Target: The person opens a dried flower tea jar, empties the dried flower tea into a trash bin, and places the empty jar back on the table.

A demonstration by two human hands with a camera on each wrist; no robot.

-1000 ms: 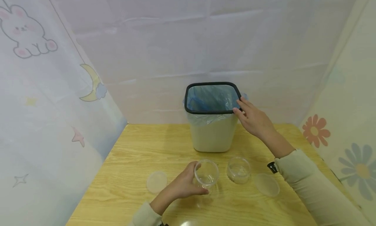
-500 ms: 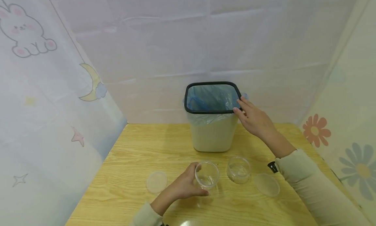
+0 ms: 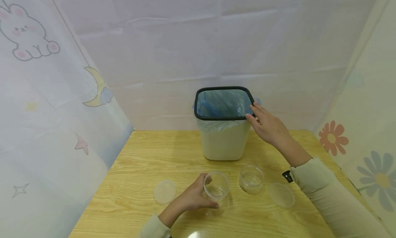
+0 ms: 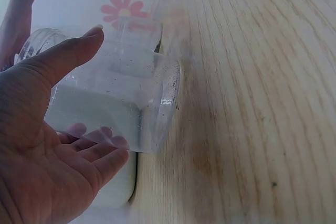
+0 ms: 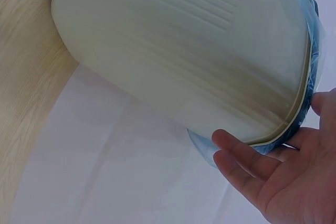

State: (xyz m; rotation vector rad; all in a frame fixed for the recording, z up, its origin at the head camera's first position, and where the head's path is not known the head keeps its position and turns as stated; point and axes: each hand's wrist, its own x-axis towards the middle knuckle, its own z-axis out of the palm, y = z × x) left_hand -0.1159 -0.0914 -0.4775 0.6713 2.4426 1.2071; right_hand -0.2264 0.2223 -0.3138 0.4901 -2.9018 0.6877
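Note:
My left hand (image 3: 195,195) has its thumb and fingers round a clear round plastic tub (image 4: 113,82), which is uncovered and low over the table. Dark specks show near the tub's base in the left wrist view. A second clear tub (image 3: 251,179), also without a lid, stands just to the right. Farther back is a pale trash can (image 3: 224,142) with a black rim and a bluish plastic liner (image 3: 224,100). Its right front rim corner is touched by my right hand (image 3: 268,126), whose fingers are mostly straight in the right wrist view (image 5: 299,177).
One translucent round lid (image 3: 165,192) lies left of the left hand. Another lid (image 3: 281,195) lies right of the second tub. The wooden table (image 3: 154,148) meets patterned cloth walls at the back and sides.
The left hand and the tub in it have shifted slightly toward the table's near edge. My right hand stays at the trash can's rim.

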